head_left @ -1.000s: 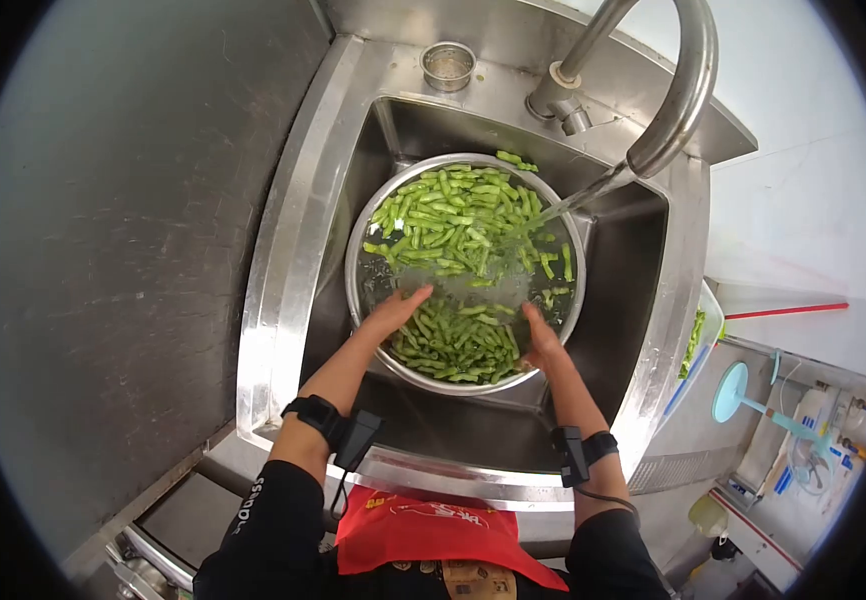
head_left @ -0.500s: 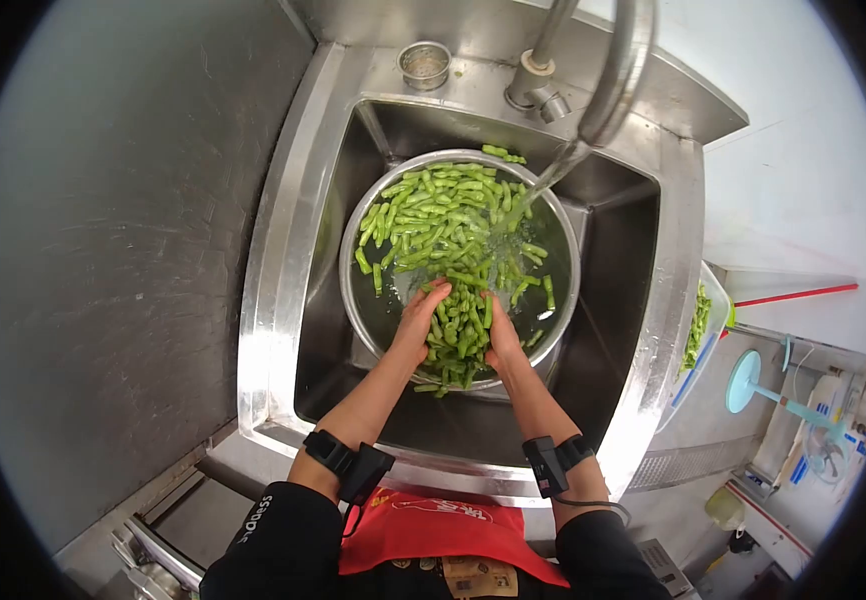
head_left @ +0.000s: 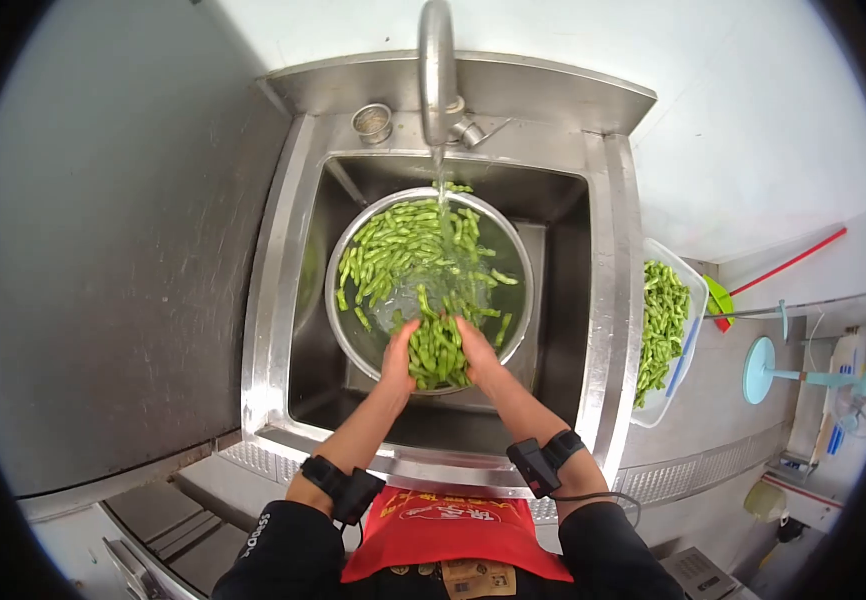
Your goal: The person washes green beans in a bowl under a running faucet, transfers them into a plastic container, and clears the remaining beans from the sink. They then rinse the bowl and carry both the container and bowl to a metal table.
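My left hand [head_left: 399,355] and my right hand [head_left: 476,348] are cupped around a heap of green edamame pods [head_left: 437,355], one hand on either side. They hold it at the near edge of a round metal basin [head_left: 332,295]. More edamame pods [head_left: 393,245] float in the water inside, mostly toward the far left. From the curved faucet [head_left: 437,80] a stream of water falls into the basin. Parts of my fingers are hidden by the pods.
The basin stands inside a steel sink [head_left: 563,300]. A small metal strainer cup [head_left: 372,123] sits on the back ledge. Right of the sink is a clear plastic bin [head_left: 696,310] holding more pods, with a green dustpan [head_left: 719,298] and a red stick [head_left: 788,262] beyond.
The camera view has turned, so the faucet now appears straight ahead and more of the bin shows. Both hands still hold pods, now slightly nearer the basin's near rim.
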`<act>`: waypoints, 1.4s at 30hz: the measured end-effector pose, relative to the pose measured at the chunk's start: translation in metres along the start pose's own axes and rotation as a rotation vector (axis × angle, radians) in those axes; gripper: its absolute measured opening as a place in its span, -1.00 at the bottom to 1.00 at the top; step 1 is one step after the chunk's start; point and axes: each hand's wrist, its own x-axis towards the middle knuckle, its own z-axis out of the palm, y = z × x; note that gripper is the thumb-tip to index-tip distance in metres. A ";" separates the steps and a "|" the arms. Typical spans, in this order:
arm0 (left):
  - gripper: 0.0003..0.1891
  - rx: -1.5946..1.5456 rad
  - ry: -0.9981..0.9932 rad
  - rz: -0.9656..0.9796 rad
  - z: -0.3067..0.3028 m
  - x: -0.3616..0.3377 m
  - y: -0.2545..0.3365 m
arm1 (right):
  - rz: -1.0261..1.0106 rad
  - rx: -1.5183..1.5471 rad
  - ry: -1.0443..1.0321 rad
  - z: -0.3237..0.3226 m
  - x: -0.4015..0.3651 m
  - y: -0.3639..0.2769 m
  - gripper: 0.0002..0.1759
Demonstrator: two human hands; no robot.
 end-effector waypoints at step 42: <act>-0.61 0.303 0.176 0.452 0.123 0.007 -0.026 | -0.459 0.086 -0.235 -0.167 -0.153 -0.222 -0.51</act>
